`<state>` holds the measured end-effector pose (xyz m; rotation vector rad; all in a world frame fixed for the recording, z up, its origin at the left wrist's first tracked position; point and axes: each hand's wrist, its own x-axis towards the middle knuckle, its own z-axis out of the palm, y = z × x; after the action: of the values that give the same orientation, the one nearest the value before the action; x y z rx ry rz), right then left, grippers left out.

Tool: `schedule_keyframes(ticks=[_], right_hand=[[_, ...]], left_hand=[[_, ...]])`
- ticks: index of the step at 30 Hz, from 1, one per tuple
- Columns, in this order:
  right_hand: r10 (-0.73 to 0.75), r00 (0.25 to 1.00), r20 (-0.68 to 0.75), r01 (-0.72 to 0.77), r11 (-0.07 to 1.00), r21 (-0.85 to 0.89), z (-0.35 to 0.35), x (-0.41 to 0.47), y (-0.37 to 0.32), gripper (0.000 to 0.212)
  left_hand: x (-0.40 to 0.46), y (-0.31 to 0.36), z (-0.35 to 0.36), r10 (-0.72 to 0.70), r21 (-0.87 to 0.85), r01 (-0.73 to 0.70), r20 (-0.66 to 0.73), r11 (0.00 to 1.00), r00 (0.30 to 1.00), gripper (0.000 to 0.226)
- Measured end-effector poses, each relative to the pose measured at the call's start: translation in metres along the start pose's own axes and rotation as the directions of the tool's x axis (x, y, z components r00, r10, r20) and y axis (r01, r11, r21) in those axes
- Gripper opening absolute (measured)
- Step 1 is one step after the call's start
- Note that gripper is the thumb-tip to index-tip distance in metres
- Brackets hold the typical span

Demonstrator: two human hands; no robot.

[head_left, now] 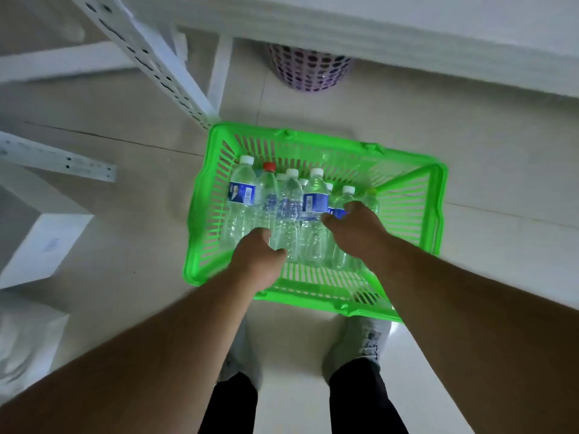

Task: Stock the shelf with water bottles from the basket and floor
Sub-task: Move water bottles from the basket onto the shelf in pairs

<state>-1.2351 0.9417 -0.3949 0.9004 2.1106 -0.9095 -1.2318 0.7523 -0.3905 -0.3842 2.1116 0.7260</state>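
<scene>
A bright green plastic basket (413,211) stands on the tiled floor in front of my feet. Several clear water bottles (241,195) lie side by side in it, most with white caps, one with a red cap (269,166). My left hand (258,256) reaches into the near left of the basket, its fingers curled around the lower end of a clear bottle (289,227). My right hand (354,227) grips a blue-labelled bottle (341,202) toward the right of the row. The fingertips of both hands are hidden under the bottles.
The white shelf (407,32) runs across the top of the view, with a perforated upright (150,54) at the left. A purple perforated bin (308,70) stands under the shelf. White boxes (47,245) sit on the floor at the left. My shoes (363,346) are just behind the basket.
</scene>
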Motion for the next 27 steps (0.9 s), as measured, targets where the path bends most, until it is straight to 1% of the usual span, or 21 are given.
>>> schedule_keyframes(ticks=[4,8,12,13,16,19,21,23,25,27], right_hand=[[0.045,0.998,-0.048,-0.042,0.997,0.069,0.027,0.072,0.007,0.072],[0.035,0.998,-0.046,-0.03,0.994,0.102,0.052,0.112,0.005,0.071],[0.034,0.999,-0.034,-0.034,0.999,0.024,0.06,0.122,0.014,0.069],[0.035,0.999,-0.017,-0.035,0.999,0.032,0.059,0.123,0.018,0.066],[0.0,1.0,0.019,-0.002,0.992,0.127,0.056,0.123,0.025,0.043],[-0.037,0.999,0.04,0.032,0.99,0.138,0.049,0.122,0.027,0.035],[-0.015,0.997,0.071,0.002,0.984,0.179,0.045,0.124,0.027,0.031],[0.009,0.994,0.108,-0.031,0.977,0.212,0.044,0.127,0.024,0.031],[0.005,0.993,0.12,-0.032,0.974,0.223,0.045,0.129,0.023,0.034],[0.006,0.994,0.107,-0.033,0.968,0.249,0.046,0.133,0.024,0.039]], left_hand=[[0.057,-0.012,0.037,-0.012,-0.063,0.009,-0.044,0.998,0.999,0.062],[0.084,-0.013,0.058,-0.009,0.004,0.009,-0.049,1.0,0.999,0.062],[0.093,-0.004,0.072,-0.06,0.052,0.067,-0.121,0.996,0.991,0.064],[0.094,-0.001,0.074,-0.074,0.074,0.084,-0.128,0.994,0.989,0.066],[0.096,0.005,0.077,-0.106,0.152,0.128,-0.143,0.98,0.984,0.066],[0.095,0.006,0.082,-0.091,0.092,0.106,-0.153,0.99,0.984,0.063],[0.091,0.004,0.087,-0.076,0.034,0.082,-0.163,0.996,0.984,0.061],[0.091,0.0,0.094,-0.095,-0.066,0.085,-0.164,0.994,0.982,0.06],[0.094,-0.005,0.1,-0.141,-0.139,0.122,-0.136,0.983,0.981,0.066],[0.1,-0.008,0.103,-0.168,-0.164,0.15,-0.097,0.975,0.981,0.08]])
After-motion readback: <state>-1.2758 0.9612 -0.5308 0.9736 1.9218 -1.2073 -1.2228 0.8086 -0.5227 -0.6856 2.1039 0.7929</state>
